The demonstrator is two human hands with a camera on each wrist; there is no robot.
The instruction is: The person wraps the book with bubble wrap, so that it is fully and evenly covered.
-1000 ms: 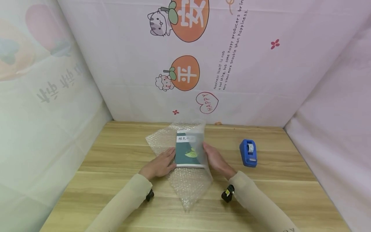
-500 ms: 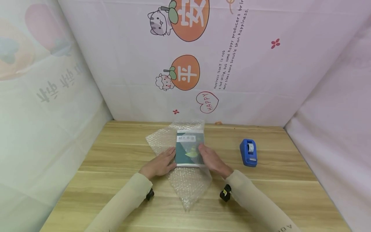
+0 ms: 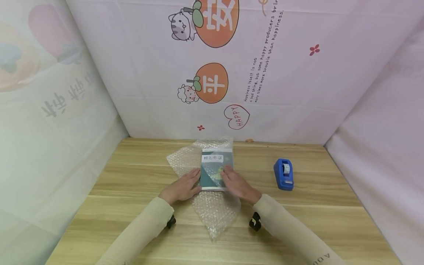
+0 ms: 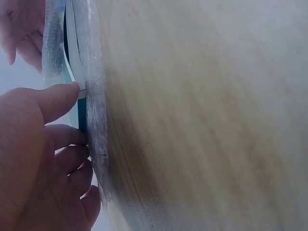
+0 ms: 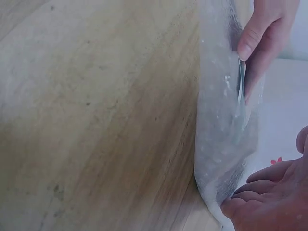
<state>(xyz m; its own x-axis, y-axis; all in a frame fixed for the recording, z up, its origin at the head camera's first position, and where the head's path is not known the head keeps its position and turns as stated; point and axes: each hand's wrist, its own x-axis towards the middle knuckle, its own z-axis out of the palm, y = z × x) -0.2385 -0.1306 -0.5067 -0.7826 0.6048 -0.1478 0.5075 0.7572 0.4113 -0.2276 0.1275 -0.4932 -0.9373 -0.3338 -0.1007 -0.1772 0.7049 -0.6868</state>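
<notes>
A green booklet (image 3: 207, 181) with a white title label lies on a sheet of bubble wrap (image 3: 216, 211). A flap of the wrap is folded over it from the right and covers most of its cover. My left hand (image 3: 182, 187) rests along the booklet's left edge; in the left wrist view its thumb and fingertips touch that edge. My right hand (image 3: 240, 187) lies with extended fingers on the folded flap, over the right part of the booklet. The right wrist view shows the right hand's fingers (image 5: 262, 187) against the wrap.
A blue tape dispenser (image 3: 284, 175) with a roll of tape stands to the right of the wrap. Wooden tabletop (image 3: 132, 173) surrounds the work. Printed white cloth (image 3: 159, 92) hangs behind and at both sides.
My right hand has moved left from the booklet's right edge onto its cover, bringing the bubble wrap flap down over it. The left hand has stayed in place.
</notes>
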